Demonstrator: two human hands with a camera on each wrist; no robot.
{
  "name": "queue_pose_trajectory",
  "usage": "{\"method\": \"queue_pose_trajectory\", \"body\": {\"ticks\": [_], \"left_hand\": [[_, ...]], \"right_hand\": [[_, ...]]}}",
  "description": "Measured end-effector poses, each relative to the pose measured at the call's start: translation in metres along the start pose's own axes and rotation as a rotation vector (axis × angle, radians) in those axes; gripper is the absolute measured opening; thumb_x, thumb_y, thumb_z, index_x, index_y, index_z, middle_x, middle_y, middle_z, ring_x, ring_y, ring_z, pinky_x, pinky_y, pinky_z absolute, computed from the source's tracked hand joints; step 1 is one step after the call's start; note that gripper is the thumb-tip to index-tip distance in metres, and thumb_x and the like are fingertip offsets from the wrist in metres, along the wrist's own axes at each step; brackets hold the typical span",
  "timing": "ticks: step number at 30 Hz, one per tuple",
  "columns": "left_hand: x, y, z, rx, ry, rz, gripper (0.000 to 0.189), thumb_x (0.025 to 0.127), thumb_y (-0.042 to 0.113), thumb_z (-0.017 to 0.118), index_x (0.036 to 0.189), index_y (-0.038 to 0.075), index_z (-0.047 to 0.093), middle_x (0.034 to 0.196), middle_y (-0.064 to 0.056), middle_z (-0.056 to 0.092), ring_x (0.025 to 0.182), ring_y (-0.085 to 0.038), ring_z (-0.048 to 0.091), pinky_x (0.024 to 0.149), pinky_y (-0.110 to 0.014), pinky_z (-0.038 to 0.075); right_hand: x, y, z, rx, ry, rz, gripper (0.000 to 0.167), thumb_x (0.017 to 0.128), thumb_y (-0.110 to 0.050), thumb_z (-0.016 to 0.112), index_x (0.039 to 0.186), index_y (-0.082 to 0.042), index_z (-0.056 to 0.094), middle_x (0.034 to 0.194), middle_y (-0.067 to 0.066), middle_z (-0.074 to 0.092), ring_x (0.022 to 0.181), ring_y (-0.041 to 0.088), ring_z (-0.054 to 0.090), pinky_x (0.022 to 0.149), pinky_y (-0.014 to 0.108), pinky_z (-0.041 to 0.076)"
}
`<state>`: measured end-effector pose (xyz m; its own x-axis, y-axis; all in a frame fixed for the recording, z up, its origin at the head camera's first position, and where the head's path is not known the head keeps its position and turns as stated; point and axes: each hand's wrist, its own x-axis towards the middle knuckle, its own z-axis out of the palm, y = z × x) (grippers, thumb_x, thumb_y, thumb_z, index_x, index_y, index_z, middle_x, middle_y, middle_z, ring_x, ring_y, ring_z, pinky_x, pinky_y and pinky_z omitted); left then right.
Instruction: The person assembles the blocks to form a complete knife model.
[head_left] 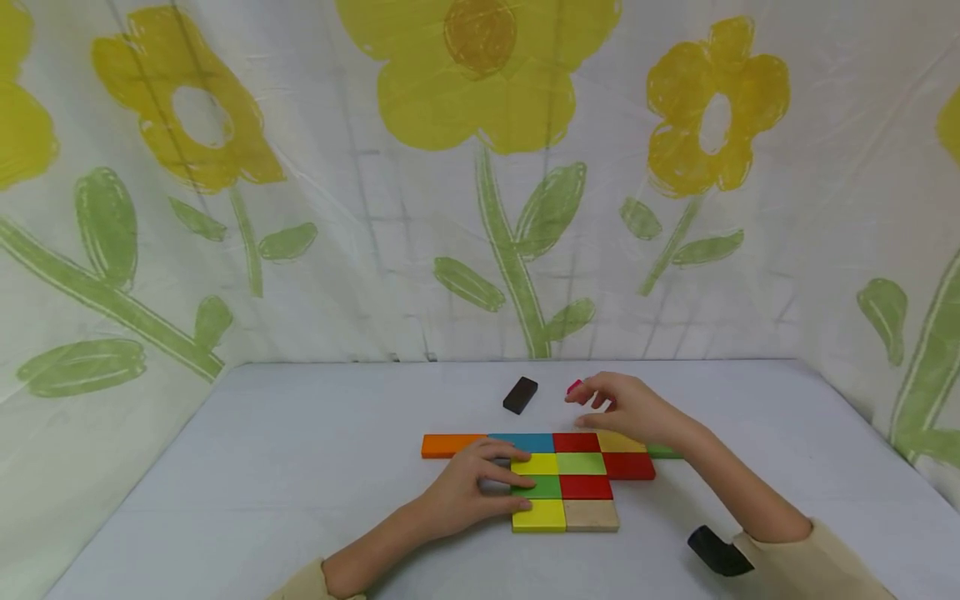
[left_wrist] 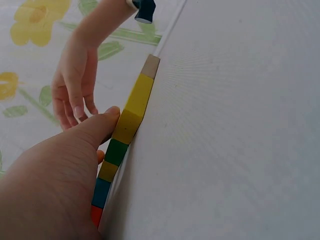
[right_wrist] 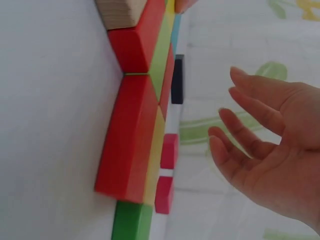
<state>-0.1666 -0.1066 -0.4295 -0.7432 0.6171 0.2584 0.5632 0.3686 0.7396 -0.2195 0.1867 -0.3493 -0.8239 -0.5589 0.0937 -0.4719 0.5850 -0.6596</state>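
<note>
Rectangular coloured wooden blocks lie edge to edge in rows. The far row runs from an orange block through a blue block to a green block. My left hand rests along the left side, its extended fingertips on a yellow block and the blocks behind it. Above the far row hovers my right hand, fingers loosely bent, nothing between them. Behind its fingertips shows a pink block; the right wrist view has two pink blocks. A plain wood block forms the near right corner.
A dark block lies apart on the white table, behind the rows. A white cloth with painted flowers hangs at the table's back and sides. A black device sits by the right sleeve.
</note>
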Motion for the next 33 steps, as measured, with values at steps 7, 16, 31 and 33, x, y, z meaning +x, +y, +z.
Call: {"method": "queue_pose_trajectory", "body": {"ticks": [7, 16, 31, 33], "left_hand": [[0.001, 0.0, -0.001, -0.01, -0.008, -0.019, 0.025, 0.093, 0.03, 0.083, 0.116, 0.021, 0.084, 0.137, 0.007, 0.069, 0.13, -0.015, 0.056, 0.118, -0.049, 0.043], [0.001, -0.003, 0.0, 0.01, 0.004, 0.031, 0.025, 0.095, 0.031, 0.081, 0.116, 0.019, 0.084, 0.135, 0.002, 0.071, 0.129, -0.018, 0.058, 0.117, -0.051, 0.042], [0.001, -0.002, -0.001, 0.01, -0.001, 0.034, 0.024, 0.095, 0.03, 0.081, 0.116, 0.019, 0.084, 0.136, 0.003, 0.07, 0.13, -0.018, 0.058, 0.12, -0.057, 0.038], [0.001, -0.002, -0.001, 0.01, -0.001, 0.036, 0.024, 0.095, 0.03, 0.081, 0.116, 0.019, 0.084, 0.136, 0.003, 0.07, 0.13, -0.018, 0.058, 0.12, -0.057, 0.037]], "right_hand": [[0.031, -0.004, 0.002, -0.024, -0.026, -0.011, 0.034, 0.097, -0.017, 0.076, 0.125, 0.002, 0.071, 0.121, 0.021, 0.071, 0.102, 0.028, 0.066, 0.087, 0.037, 0.06], [0.065, 0.003, 0.007, 0.021, -0.09, 0.019, 0.039, 0.099, -0.015, 0.073, 0.131, 0.006, 0.067, 0.13, 0.026, 0.067, 0.11, 0.038, 0.067, 0.085, 0.042, 0.062], [0.095, 0.018, 0.023, 0.118, -0.203, 0.108, 0.051, 0.101, -0.015, 0.072, 0.147, 0.002, 0.058, 0.153, 0.023, 0.054, 0.132, 0.047, 0.059, 0.107, 0.052, 0.053], [0.097, 0.019, 0.025, 0.116, -0.214, 0.108, 0.051, 0.101, -0.014, 0.071, 0.148, 0.001, 0.058, 0.154, 0.022, 0.053, 0.133, 0.046, 0.059, 0.108, 0.052, 0.052]]}}
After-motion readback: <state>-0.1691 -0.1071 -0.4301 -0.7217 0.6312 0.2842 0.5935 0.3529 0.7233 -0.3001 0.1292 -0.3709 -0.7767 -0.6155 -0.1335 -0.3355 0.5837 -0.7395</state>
